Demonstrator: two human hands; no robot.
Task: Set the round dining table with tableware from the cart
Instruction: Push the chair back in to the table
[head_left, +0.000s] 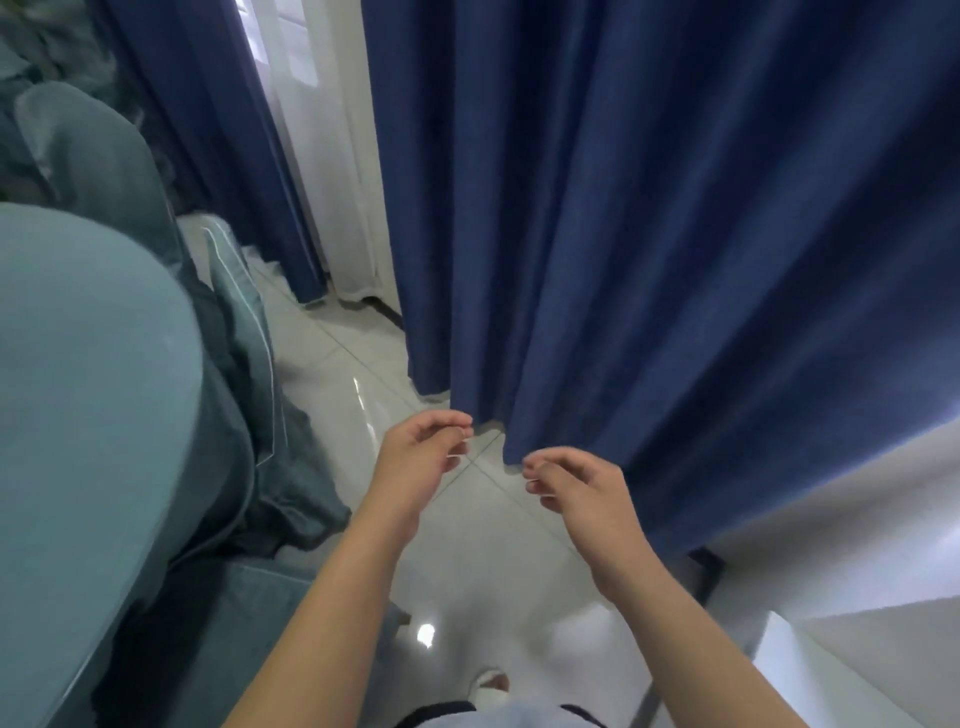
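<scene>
My left hand (415, 457) and my right hand (576, 493) are held out in front of me above the tiled floor, close to each other and apart. The fingers of both hang loosely curled and hold nothing. No tableware and no cart appear in this view. On the left, a round surface under a teal cloth (88, 374) may be the dining table; I cannot tell for sure.
A dark blue curtain (649, 234) hangs straight ahead and to the right, down to the glossy white floor (467, 561). Teal-covered chairs (93, 150) stand at the left. A white surface (857, 499) juts in at the right. My foot (488, 686) shows below.
</scene>
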